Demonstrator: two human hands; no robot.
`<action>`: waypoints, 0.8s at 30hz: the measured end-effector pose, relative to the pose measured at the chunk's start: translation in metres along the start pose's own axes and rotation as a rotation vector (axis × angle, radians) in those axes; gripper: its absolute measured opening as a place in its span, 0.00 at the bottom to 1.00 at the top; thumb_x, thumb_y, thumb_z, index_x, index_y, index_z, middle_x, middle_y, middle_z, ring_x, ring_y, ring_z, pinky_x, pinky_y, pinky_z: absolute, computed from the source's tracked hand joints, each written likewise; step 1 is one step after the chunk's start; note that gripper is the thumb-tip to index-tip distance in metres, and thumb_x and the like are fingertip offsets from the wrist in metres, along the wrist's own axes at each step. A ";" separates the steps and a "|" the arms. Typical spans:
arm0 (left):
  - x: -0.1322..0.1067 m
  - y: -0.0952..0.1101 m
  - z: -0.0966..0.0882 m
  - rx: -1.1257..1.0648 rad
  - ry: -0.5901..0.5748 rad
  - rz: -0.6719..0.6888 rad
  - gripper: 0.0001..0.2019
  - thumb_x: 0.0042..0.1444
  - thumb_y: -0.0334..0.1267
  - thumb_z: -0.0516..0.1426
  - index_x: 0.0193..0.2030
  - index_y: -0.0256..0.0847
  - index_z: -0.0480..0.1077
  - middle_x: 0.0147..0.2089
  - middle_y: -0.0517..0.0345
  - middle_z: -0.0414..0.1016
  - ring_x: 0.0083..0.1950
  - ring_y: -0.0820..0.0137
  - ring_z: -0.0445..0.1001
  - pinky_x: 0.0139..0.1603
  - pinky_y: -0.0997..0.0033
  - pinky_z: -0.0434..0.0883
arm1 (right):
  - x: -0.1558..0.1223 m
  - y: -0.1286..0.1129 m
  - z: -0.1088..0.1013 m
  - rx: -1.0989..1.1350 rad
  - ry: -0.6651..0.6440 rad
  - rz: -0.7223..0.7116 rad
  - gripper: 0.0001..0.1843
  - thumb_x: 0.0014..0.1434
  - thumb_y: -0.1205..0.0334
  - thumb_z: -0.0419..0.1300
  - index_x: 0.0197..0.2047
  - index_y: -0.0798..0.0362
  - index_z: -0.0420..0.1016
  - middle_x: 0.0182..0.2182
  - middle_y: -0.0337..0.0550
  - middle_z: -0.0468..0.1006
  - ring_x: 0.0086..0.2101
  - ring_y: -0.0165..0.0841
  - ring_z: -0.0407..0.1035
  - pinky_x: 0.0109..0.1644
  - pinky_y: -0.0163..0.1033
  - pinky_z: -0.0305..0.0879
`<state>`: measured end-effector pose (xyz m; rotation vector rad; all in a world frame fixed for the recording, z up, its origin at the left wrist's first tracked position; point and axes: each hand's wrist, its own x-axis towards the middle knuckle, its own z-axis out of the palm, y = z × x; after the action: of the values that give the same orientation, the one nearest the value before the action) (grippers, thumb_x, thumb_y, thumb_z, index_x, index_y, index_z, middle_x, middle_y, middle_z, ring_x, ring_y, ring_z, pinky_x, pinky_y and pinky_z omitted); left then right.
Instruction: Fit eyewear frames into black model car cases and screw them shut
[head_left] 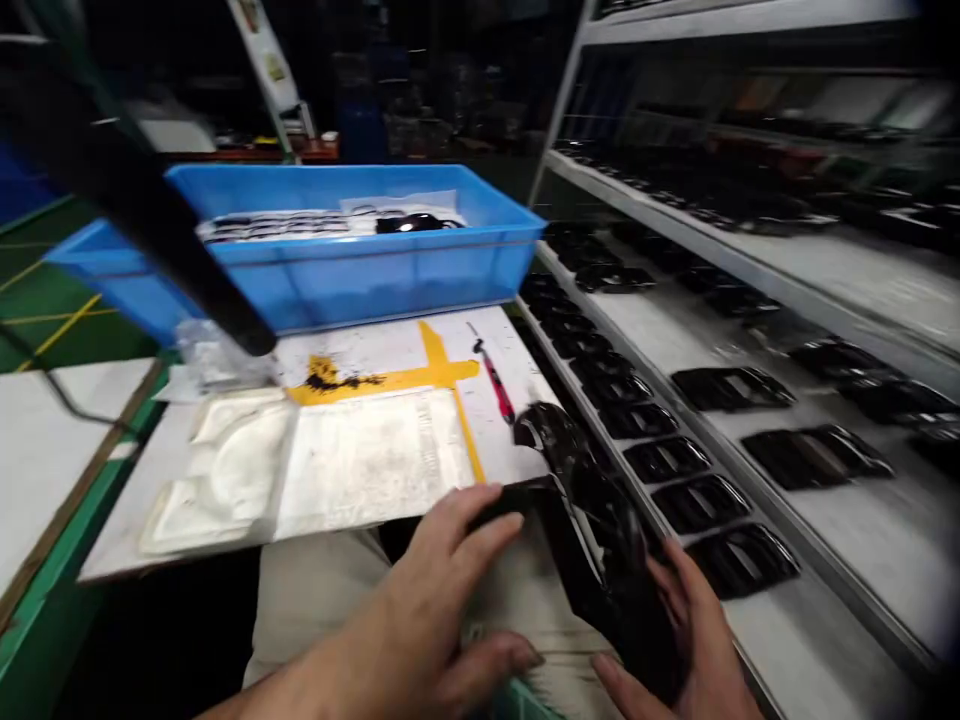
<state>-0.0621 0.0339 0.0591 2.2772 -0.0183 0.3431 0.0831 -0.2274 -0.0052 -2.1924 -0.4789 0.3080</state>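
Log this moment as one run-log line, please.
left hand: on glossy black plastic part | right hand: holding same part | nearby: blue plastic bin, metal shelf

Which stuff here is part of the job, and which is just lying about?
Likely the job:
glossy black moulded plastic part, held by left hand and right hand
matching black parts on the shelf rack

Likely just lying about:
red-handled tool
blue plastic crate
white moulded tray
clear plastic bag
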 end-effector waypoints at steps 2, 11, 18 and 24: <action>-0.021 -0.011 -0.014 0.074 0.216 -0.117 0.35 0.65 0.48 0.56 0.73 0.44 0.45 0.75 0.41 0.45 0.76 0.53 0.45 0.72 0.45 0.56 | 0.035 -0.059 0.022 -0.156 -0.109 -0.212 0.59 0.47 0.42 0.68 0.74 0.40 0.40 0.65 0.53 0.61 0.62 0.56 0.61 0.62 0.64 0.63; -0.048 -0.059 -0.010 0.217 0.321 -0.331 0.45 0.63 0.55 0.54 0.75 0.39 0.33 0.77 0.38 0.34 0.76 0.47 0.41 0.70 0.40 0.58 | 0.107 -0.178 0.135 -0.447 -0.321 -0.724 0.54 0.49 0.53 0.67 0.72 0.54 0.43 0.59 0.60 0.65 0.57 0.56 0.64 0.59 0.64 0.64; -0.062 -0.076 -0.030 0.180 0.342 -0.394 0.54 0.56 0.65 0.56 0.75 0.35 0.32 0.77 0.37 0.31 0.77 0.47 0.38 0.72 0.43 0.53 | 0.077 -0.177 0.134 -0.361 -0.532 -0.659 0.49 0.58 0.40 0.62 0.73 0.45 0.42 0.67 0.55 0.57 0.65 0.55 0.55 0.63 0.66 0.61; -0.064 -0.063 -0.028 0.146 0.321 -0.389 0.52 0.57 0.64 0.55 0.75 0.36 0.35 0.78 0.38 0.30 0.77 0.48 0.36 0.73 0.45 0.48 | 0.085 -0.173 0.132 -0.208 -0.612 -0.579 0.44 0.61 0.36 0.57 0.72 0.43 0.46 0.70 0.49 0.53 0.67 0.52 0.50 0.67 0.65 0.57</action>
<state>-0.1226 0.0905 0.0141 2.2769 0.6224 0.5092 0.0695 0.0000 0.0469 -2.0105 -1.4992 0.6273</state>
